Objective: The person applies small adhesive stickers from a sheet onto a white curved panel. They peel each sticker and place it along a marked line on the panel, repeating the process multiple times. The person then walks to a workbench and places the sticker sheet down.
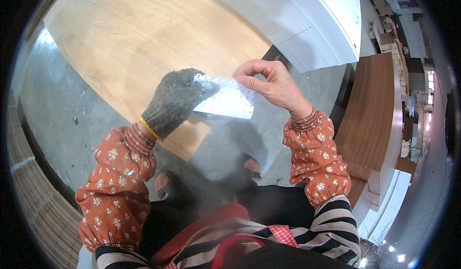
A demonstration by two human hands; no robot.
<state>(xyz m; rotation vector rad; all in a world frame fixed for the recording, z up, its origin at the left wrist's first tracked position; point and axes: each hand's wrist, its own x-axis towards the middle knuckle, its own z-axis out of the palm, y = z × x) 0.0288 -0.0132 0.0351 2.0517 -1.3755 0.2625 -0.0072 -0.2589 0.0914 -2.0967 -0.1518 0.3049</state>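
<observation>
My left hand (pixel 176 98), in a dark grey knit glove with a yellow cuff edge, grips a small white sheet of stickers (pixel 229 102). Rows of small dark printed marks run across the sheet, which catches the light. At its upper right corner, the bare fingers of my right hand (pixel 274 85) are pinched together, thumb against forefinger. Whether a single sticker is lifted between those fingertips is too small to tell. Beneath and beyond my left hand lies a large light wood-grain panel (pixel 139 34).
A stack of white panels (pixel 317 29) stands at the far right. Brown wood-grain boards (pixel 367 115) are stacked at my right, with white pieces (pixel 386 204) beside them. Layered sheets (pixel 41 206) form a pile at left. My feet rest on the grey floor (pixel 225 146).
</observation>
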